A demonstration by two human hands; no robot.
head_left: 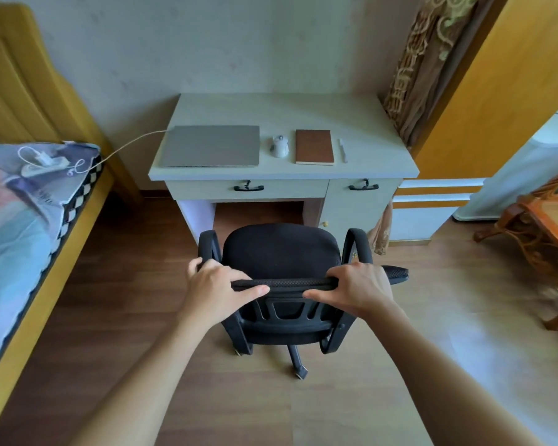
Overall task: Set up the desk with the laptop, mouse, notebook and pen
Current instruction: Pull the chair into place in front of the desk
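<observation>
The chair (281, 252) stands apart from the desk (284, 111), bare floor between them. On the desk lie closed laptop (210, 145), mouse (279, 146), notebook (314, 147), pen (343, 150) (one row). Left hand (218, 286) and right hand (356, 289) grip the backrest top.

**Desk, chair and surroundings**

The desk (284, 111) is set against the back wall. On it, four things are laid in a row from left to right: the closed laptop (210, 145), the mouse (279, 145), the notebook (314, 146) and the pen (342, 150), each apart from the next. A cable (133, 143) is run from the laptop's left edge across to the bed (20, 226), which is placed left of the desk. The chair (281, 252) is stood before the desk, its back toward the camera. The top of the backrest is held by the left hand (218, 284) and the right hand (356, 288). A curtain (422, 66) is hung right of the desk.
</observation>
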